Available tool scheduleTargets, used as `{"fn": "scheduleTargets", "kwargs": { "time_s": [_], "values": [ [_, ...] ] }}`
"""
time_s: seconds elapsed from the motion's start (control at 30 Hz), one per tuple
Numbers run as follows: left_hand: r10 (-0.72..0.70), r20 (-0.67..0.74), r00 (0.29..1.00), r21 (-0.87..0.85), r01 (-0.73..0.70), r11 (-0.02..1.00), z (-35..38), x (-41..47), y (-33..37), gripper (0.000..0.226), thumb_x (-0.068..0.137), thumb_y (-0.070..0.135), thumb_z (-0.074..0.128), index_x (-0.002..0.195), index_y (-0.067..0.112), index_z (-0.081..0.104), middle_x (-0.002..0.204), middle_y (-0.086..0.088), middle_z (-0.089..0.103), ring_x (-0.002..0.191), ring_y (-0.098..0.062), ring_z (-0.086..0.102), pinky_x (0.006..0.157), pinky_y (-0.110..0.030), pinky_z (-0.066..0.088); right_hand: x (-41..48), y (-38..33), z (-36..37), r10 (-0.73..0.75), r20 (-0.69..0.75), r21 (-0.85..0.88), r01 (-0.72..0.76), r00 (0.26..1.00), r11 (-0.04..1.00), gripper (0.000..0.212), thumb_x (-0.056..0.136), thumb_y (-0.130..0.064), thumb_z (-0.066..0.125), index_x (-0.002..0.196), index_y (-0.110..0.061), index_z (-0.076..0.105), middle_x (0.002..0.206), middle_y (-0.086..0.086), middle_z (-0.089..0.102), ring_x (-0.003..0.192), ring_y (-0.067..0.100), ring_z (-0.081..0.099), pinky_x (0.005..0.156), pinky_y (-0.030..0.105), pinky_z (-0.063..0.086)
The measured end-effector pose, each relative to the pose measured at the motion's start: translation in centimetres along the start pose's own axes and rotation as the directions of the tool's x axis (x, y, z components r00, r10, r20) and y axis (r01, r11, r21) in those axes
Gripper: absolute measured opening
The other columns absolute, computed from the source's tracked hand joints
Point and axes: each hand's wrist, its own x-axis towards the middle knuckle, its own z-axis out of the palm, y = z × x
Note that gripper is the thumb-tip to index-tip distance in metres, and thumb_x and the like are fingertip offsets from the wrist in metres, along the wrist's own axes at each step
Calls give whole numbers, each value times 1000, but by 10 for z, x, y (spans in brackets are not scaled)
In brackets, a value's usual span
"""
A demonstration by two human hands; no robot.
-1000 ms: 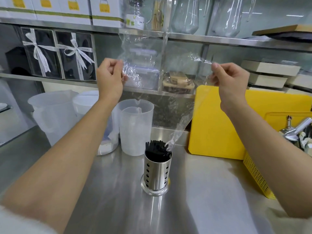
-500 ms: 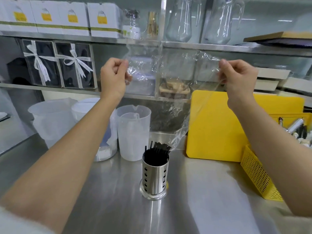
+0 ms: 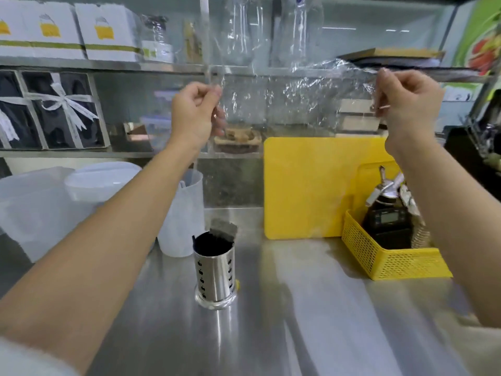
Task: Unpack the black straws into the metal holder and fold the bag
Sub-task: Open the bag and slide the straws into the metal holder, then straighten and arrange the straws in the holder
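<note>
Clear plastic bag (image 3: pixel 292 104), stretched wider than before: my left hand (image 3: pixel 193 115) and right hand (image 3: pixel 404 104) each pinch an upper corner.

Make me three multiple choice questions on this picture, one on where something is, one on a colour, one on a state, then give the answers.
1. Where does the metal holder stand? A on the steel counter; B on the floor; C in a drawer.
2. What colour is the board leaning at the back? A white; B yellow; C green.
3. How is the clear bag held? A pinched by the left hand and right hand, spread between them; B by one hand only; C lying folded.
Answers: A, its base sits on the counter; B, it is plainly yellow; A, each hand pinches a top corner.
</note>
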Motion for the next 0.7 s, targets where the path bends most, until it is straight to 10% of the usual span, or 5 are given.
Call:
{"fn": "scheduleTargets", "kwargs": {
  "time_s": [0.17,0.37,0.7],
  "values": [
    [-210,88,974,-33,213,976,35,-42,-41,18,92,20,54,76,14,54,62,-5,57,37,-5,55,37,-21,49,-18,30,-50,225,3,-171,-222,974,960,14,87,-27,61,76,-17,61,62,-6,57,44,2,50,47,18,43],
    [-460,28,887,17,460,888,71,-101,-106,24,94,21,50,72,14,55,63,-7,58,43,-10,58,46,-29,52,-62,81,-106,615,149,-249,-573,774,781,29,85,-26,64,103,-5,60,78,1,63,58,10,58,55,25,43],
    [-856,142,497,128,848,514,91,-202,-173,25,86,36,61,79,12,56,69,-5,59,58,-18,57,66,-37,53,-135,168,-166,838,132,-447,-723,529,527,7,83,0,60,83,-7,60,73,10,61,61,17,57,55,26,45]
  ]
}}
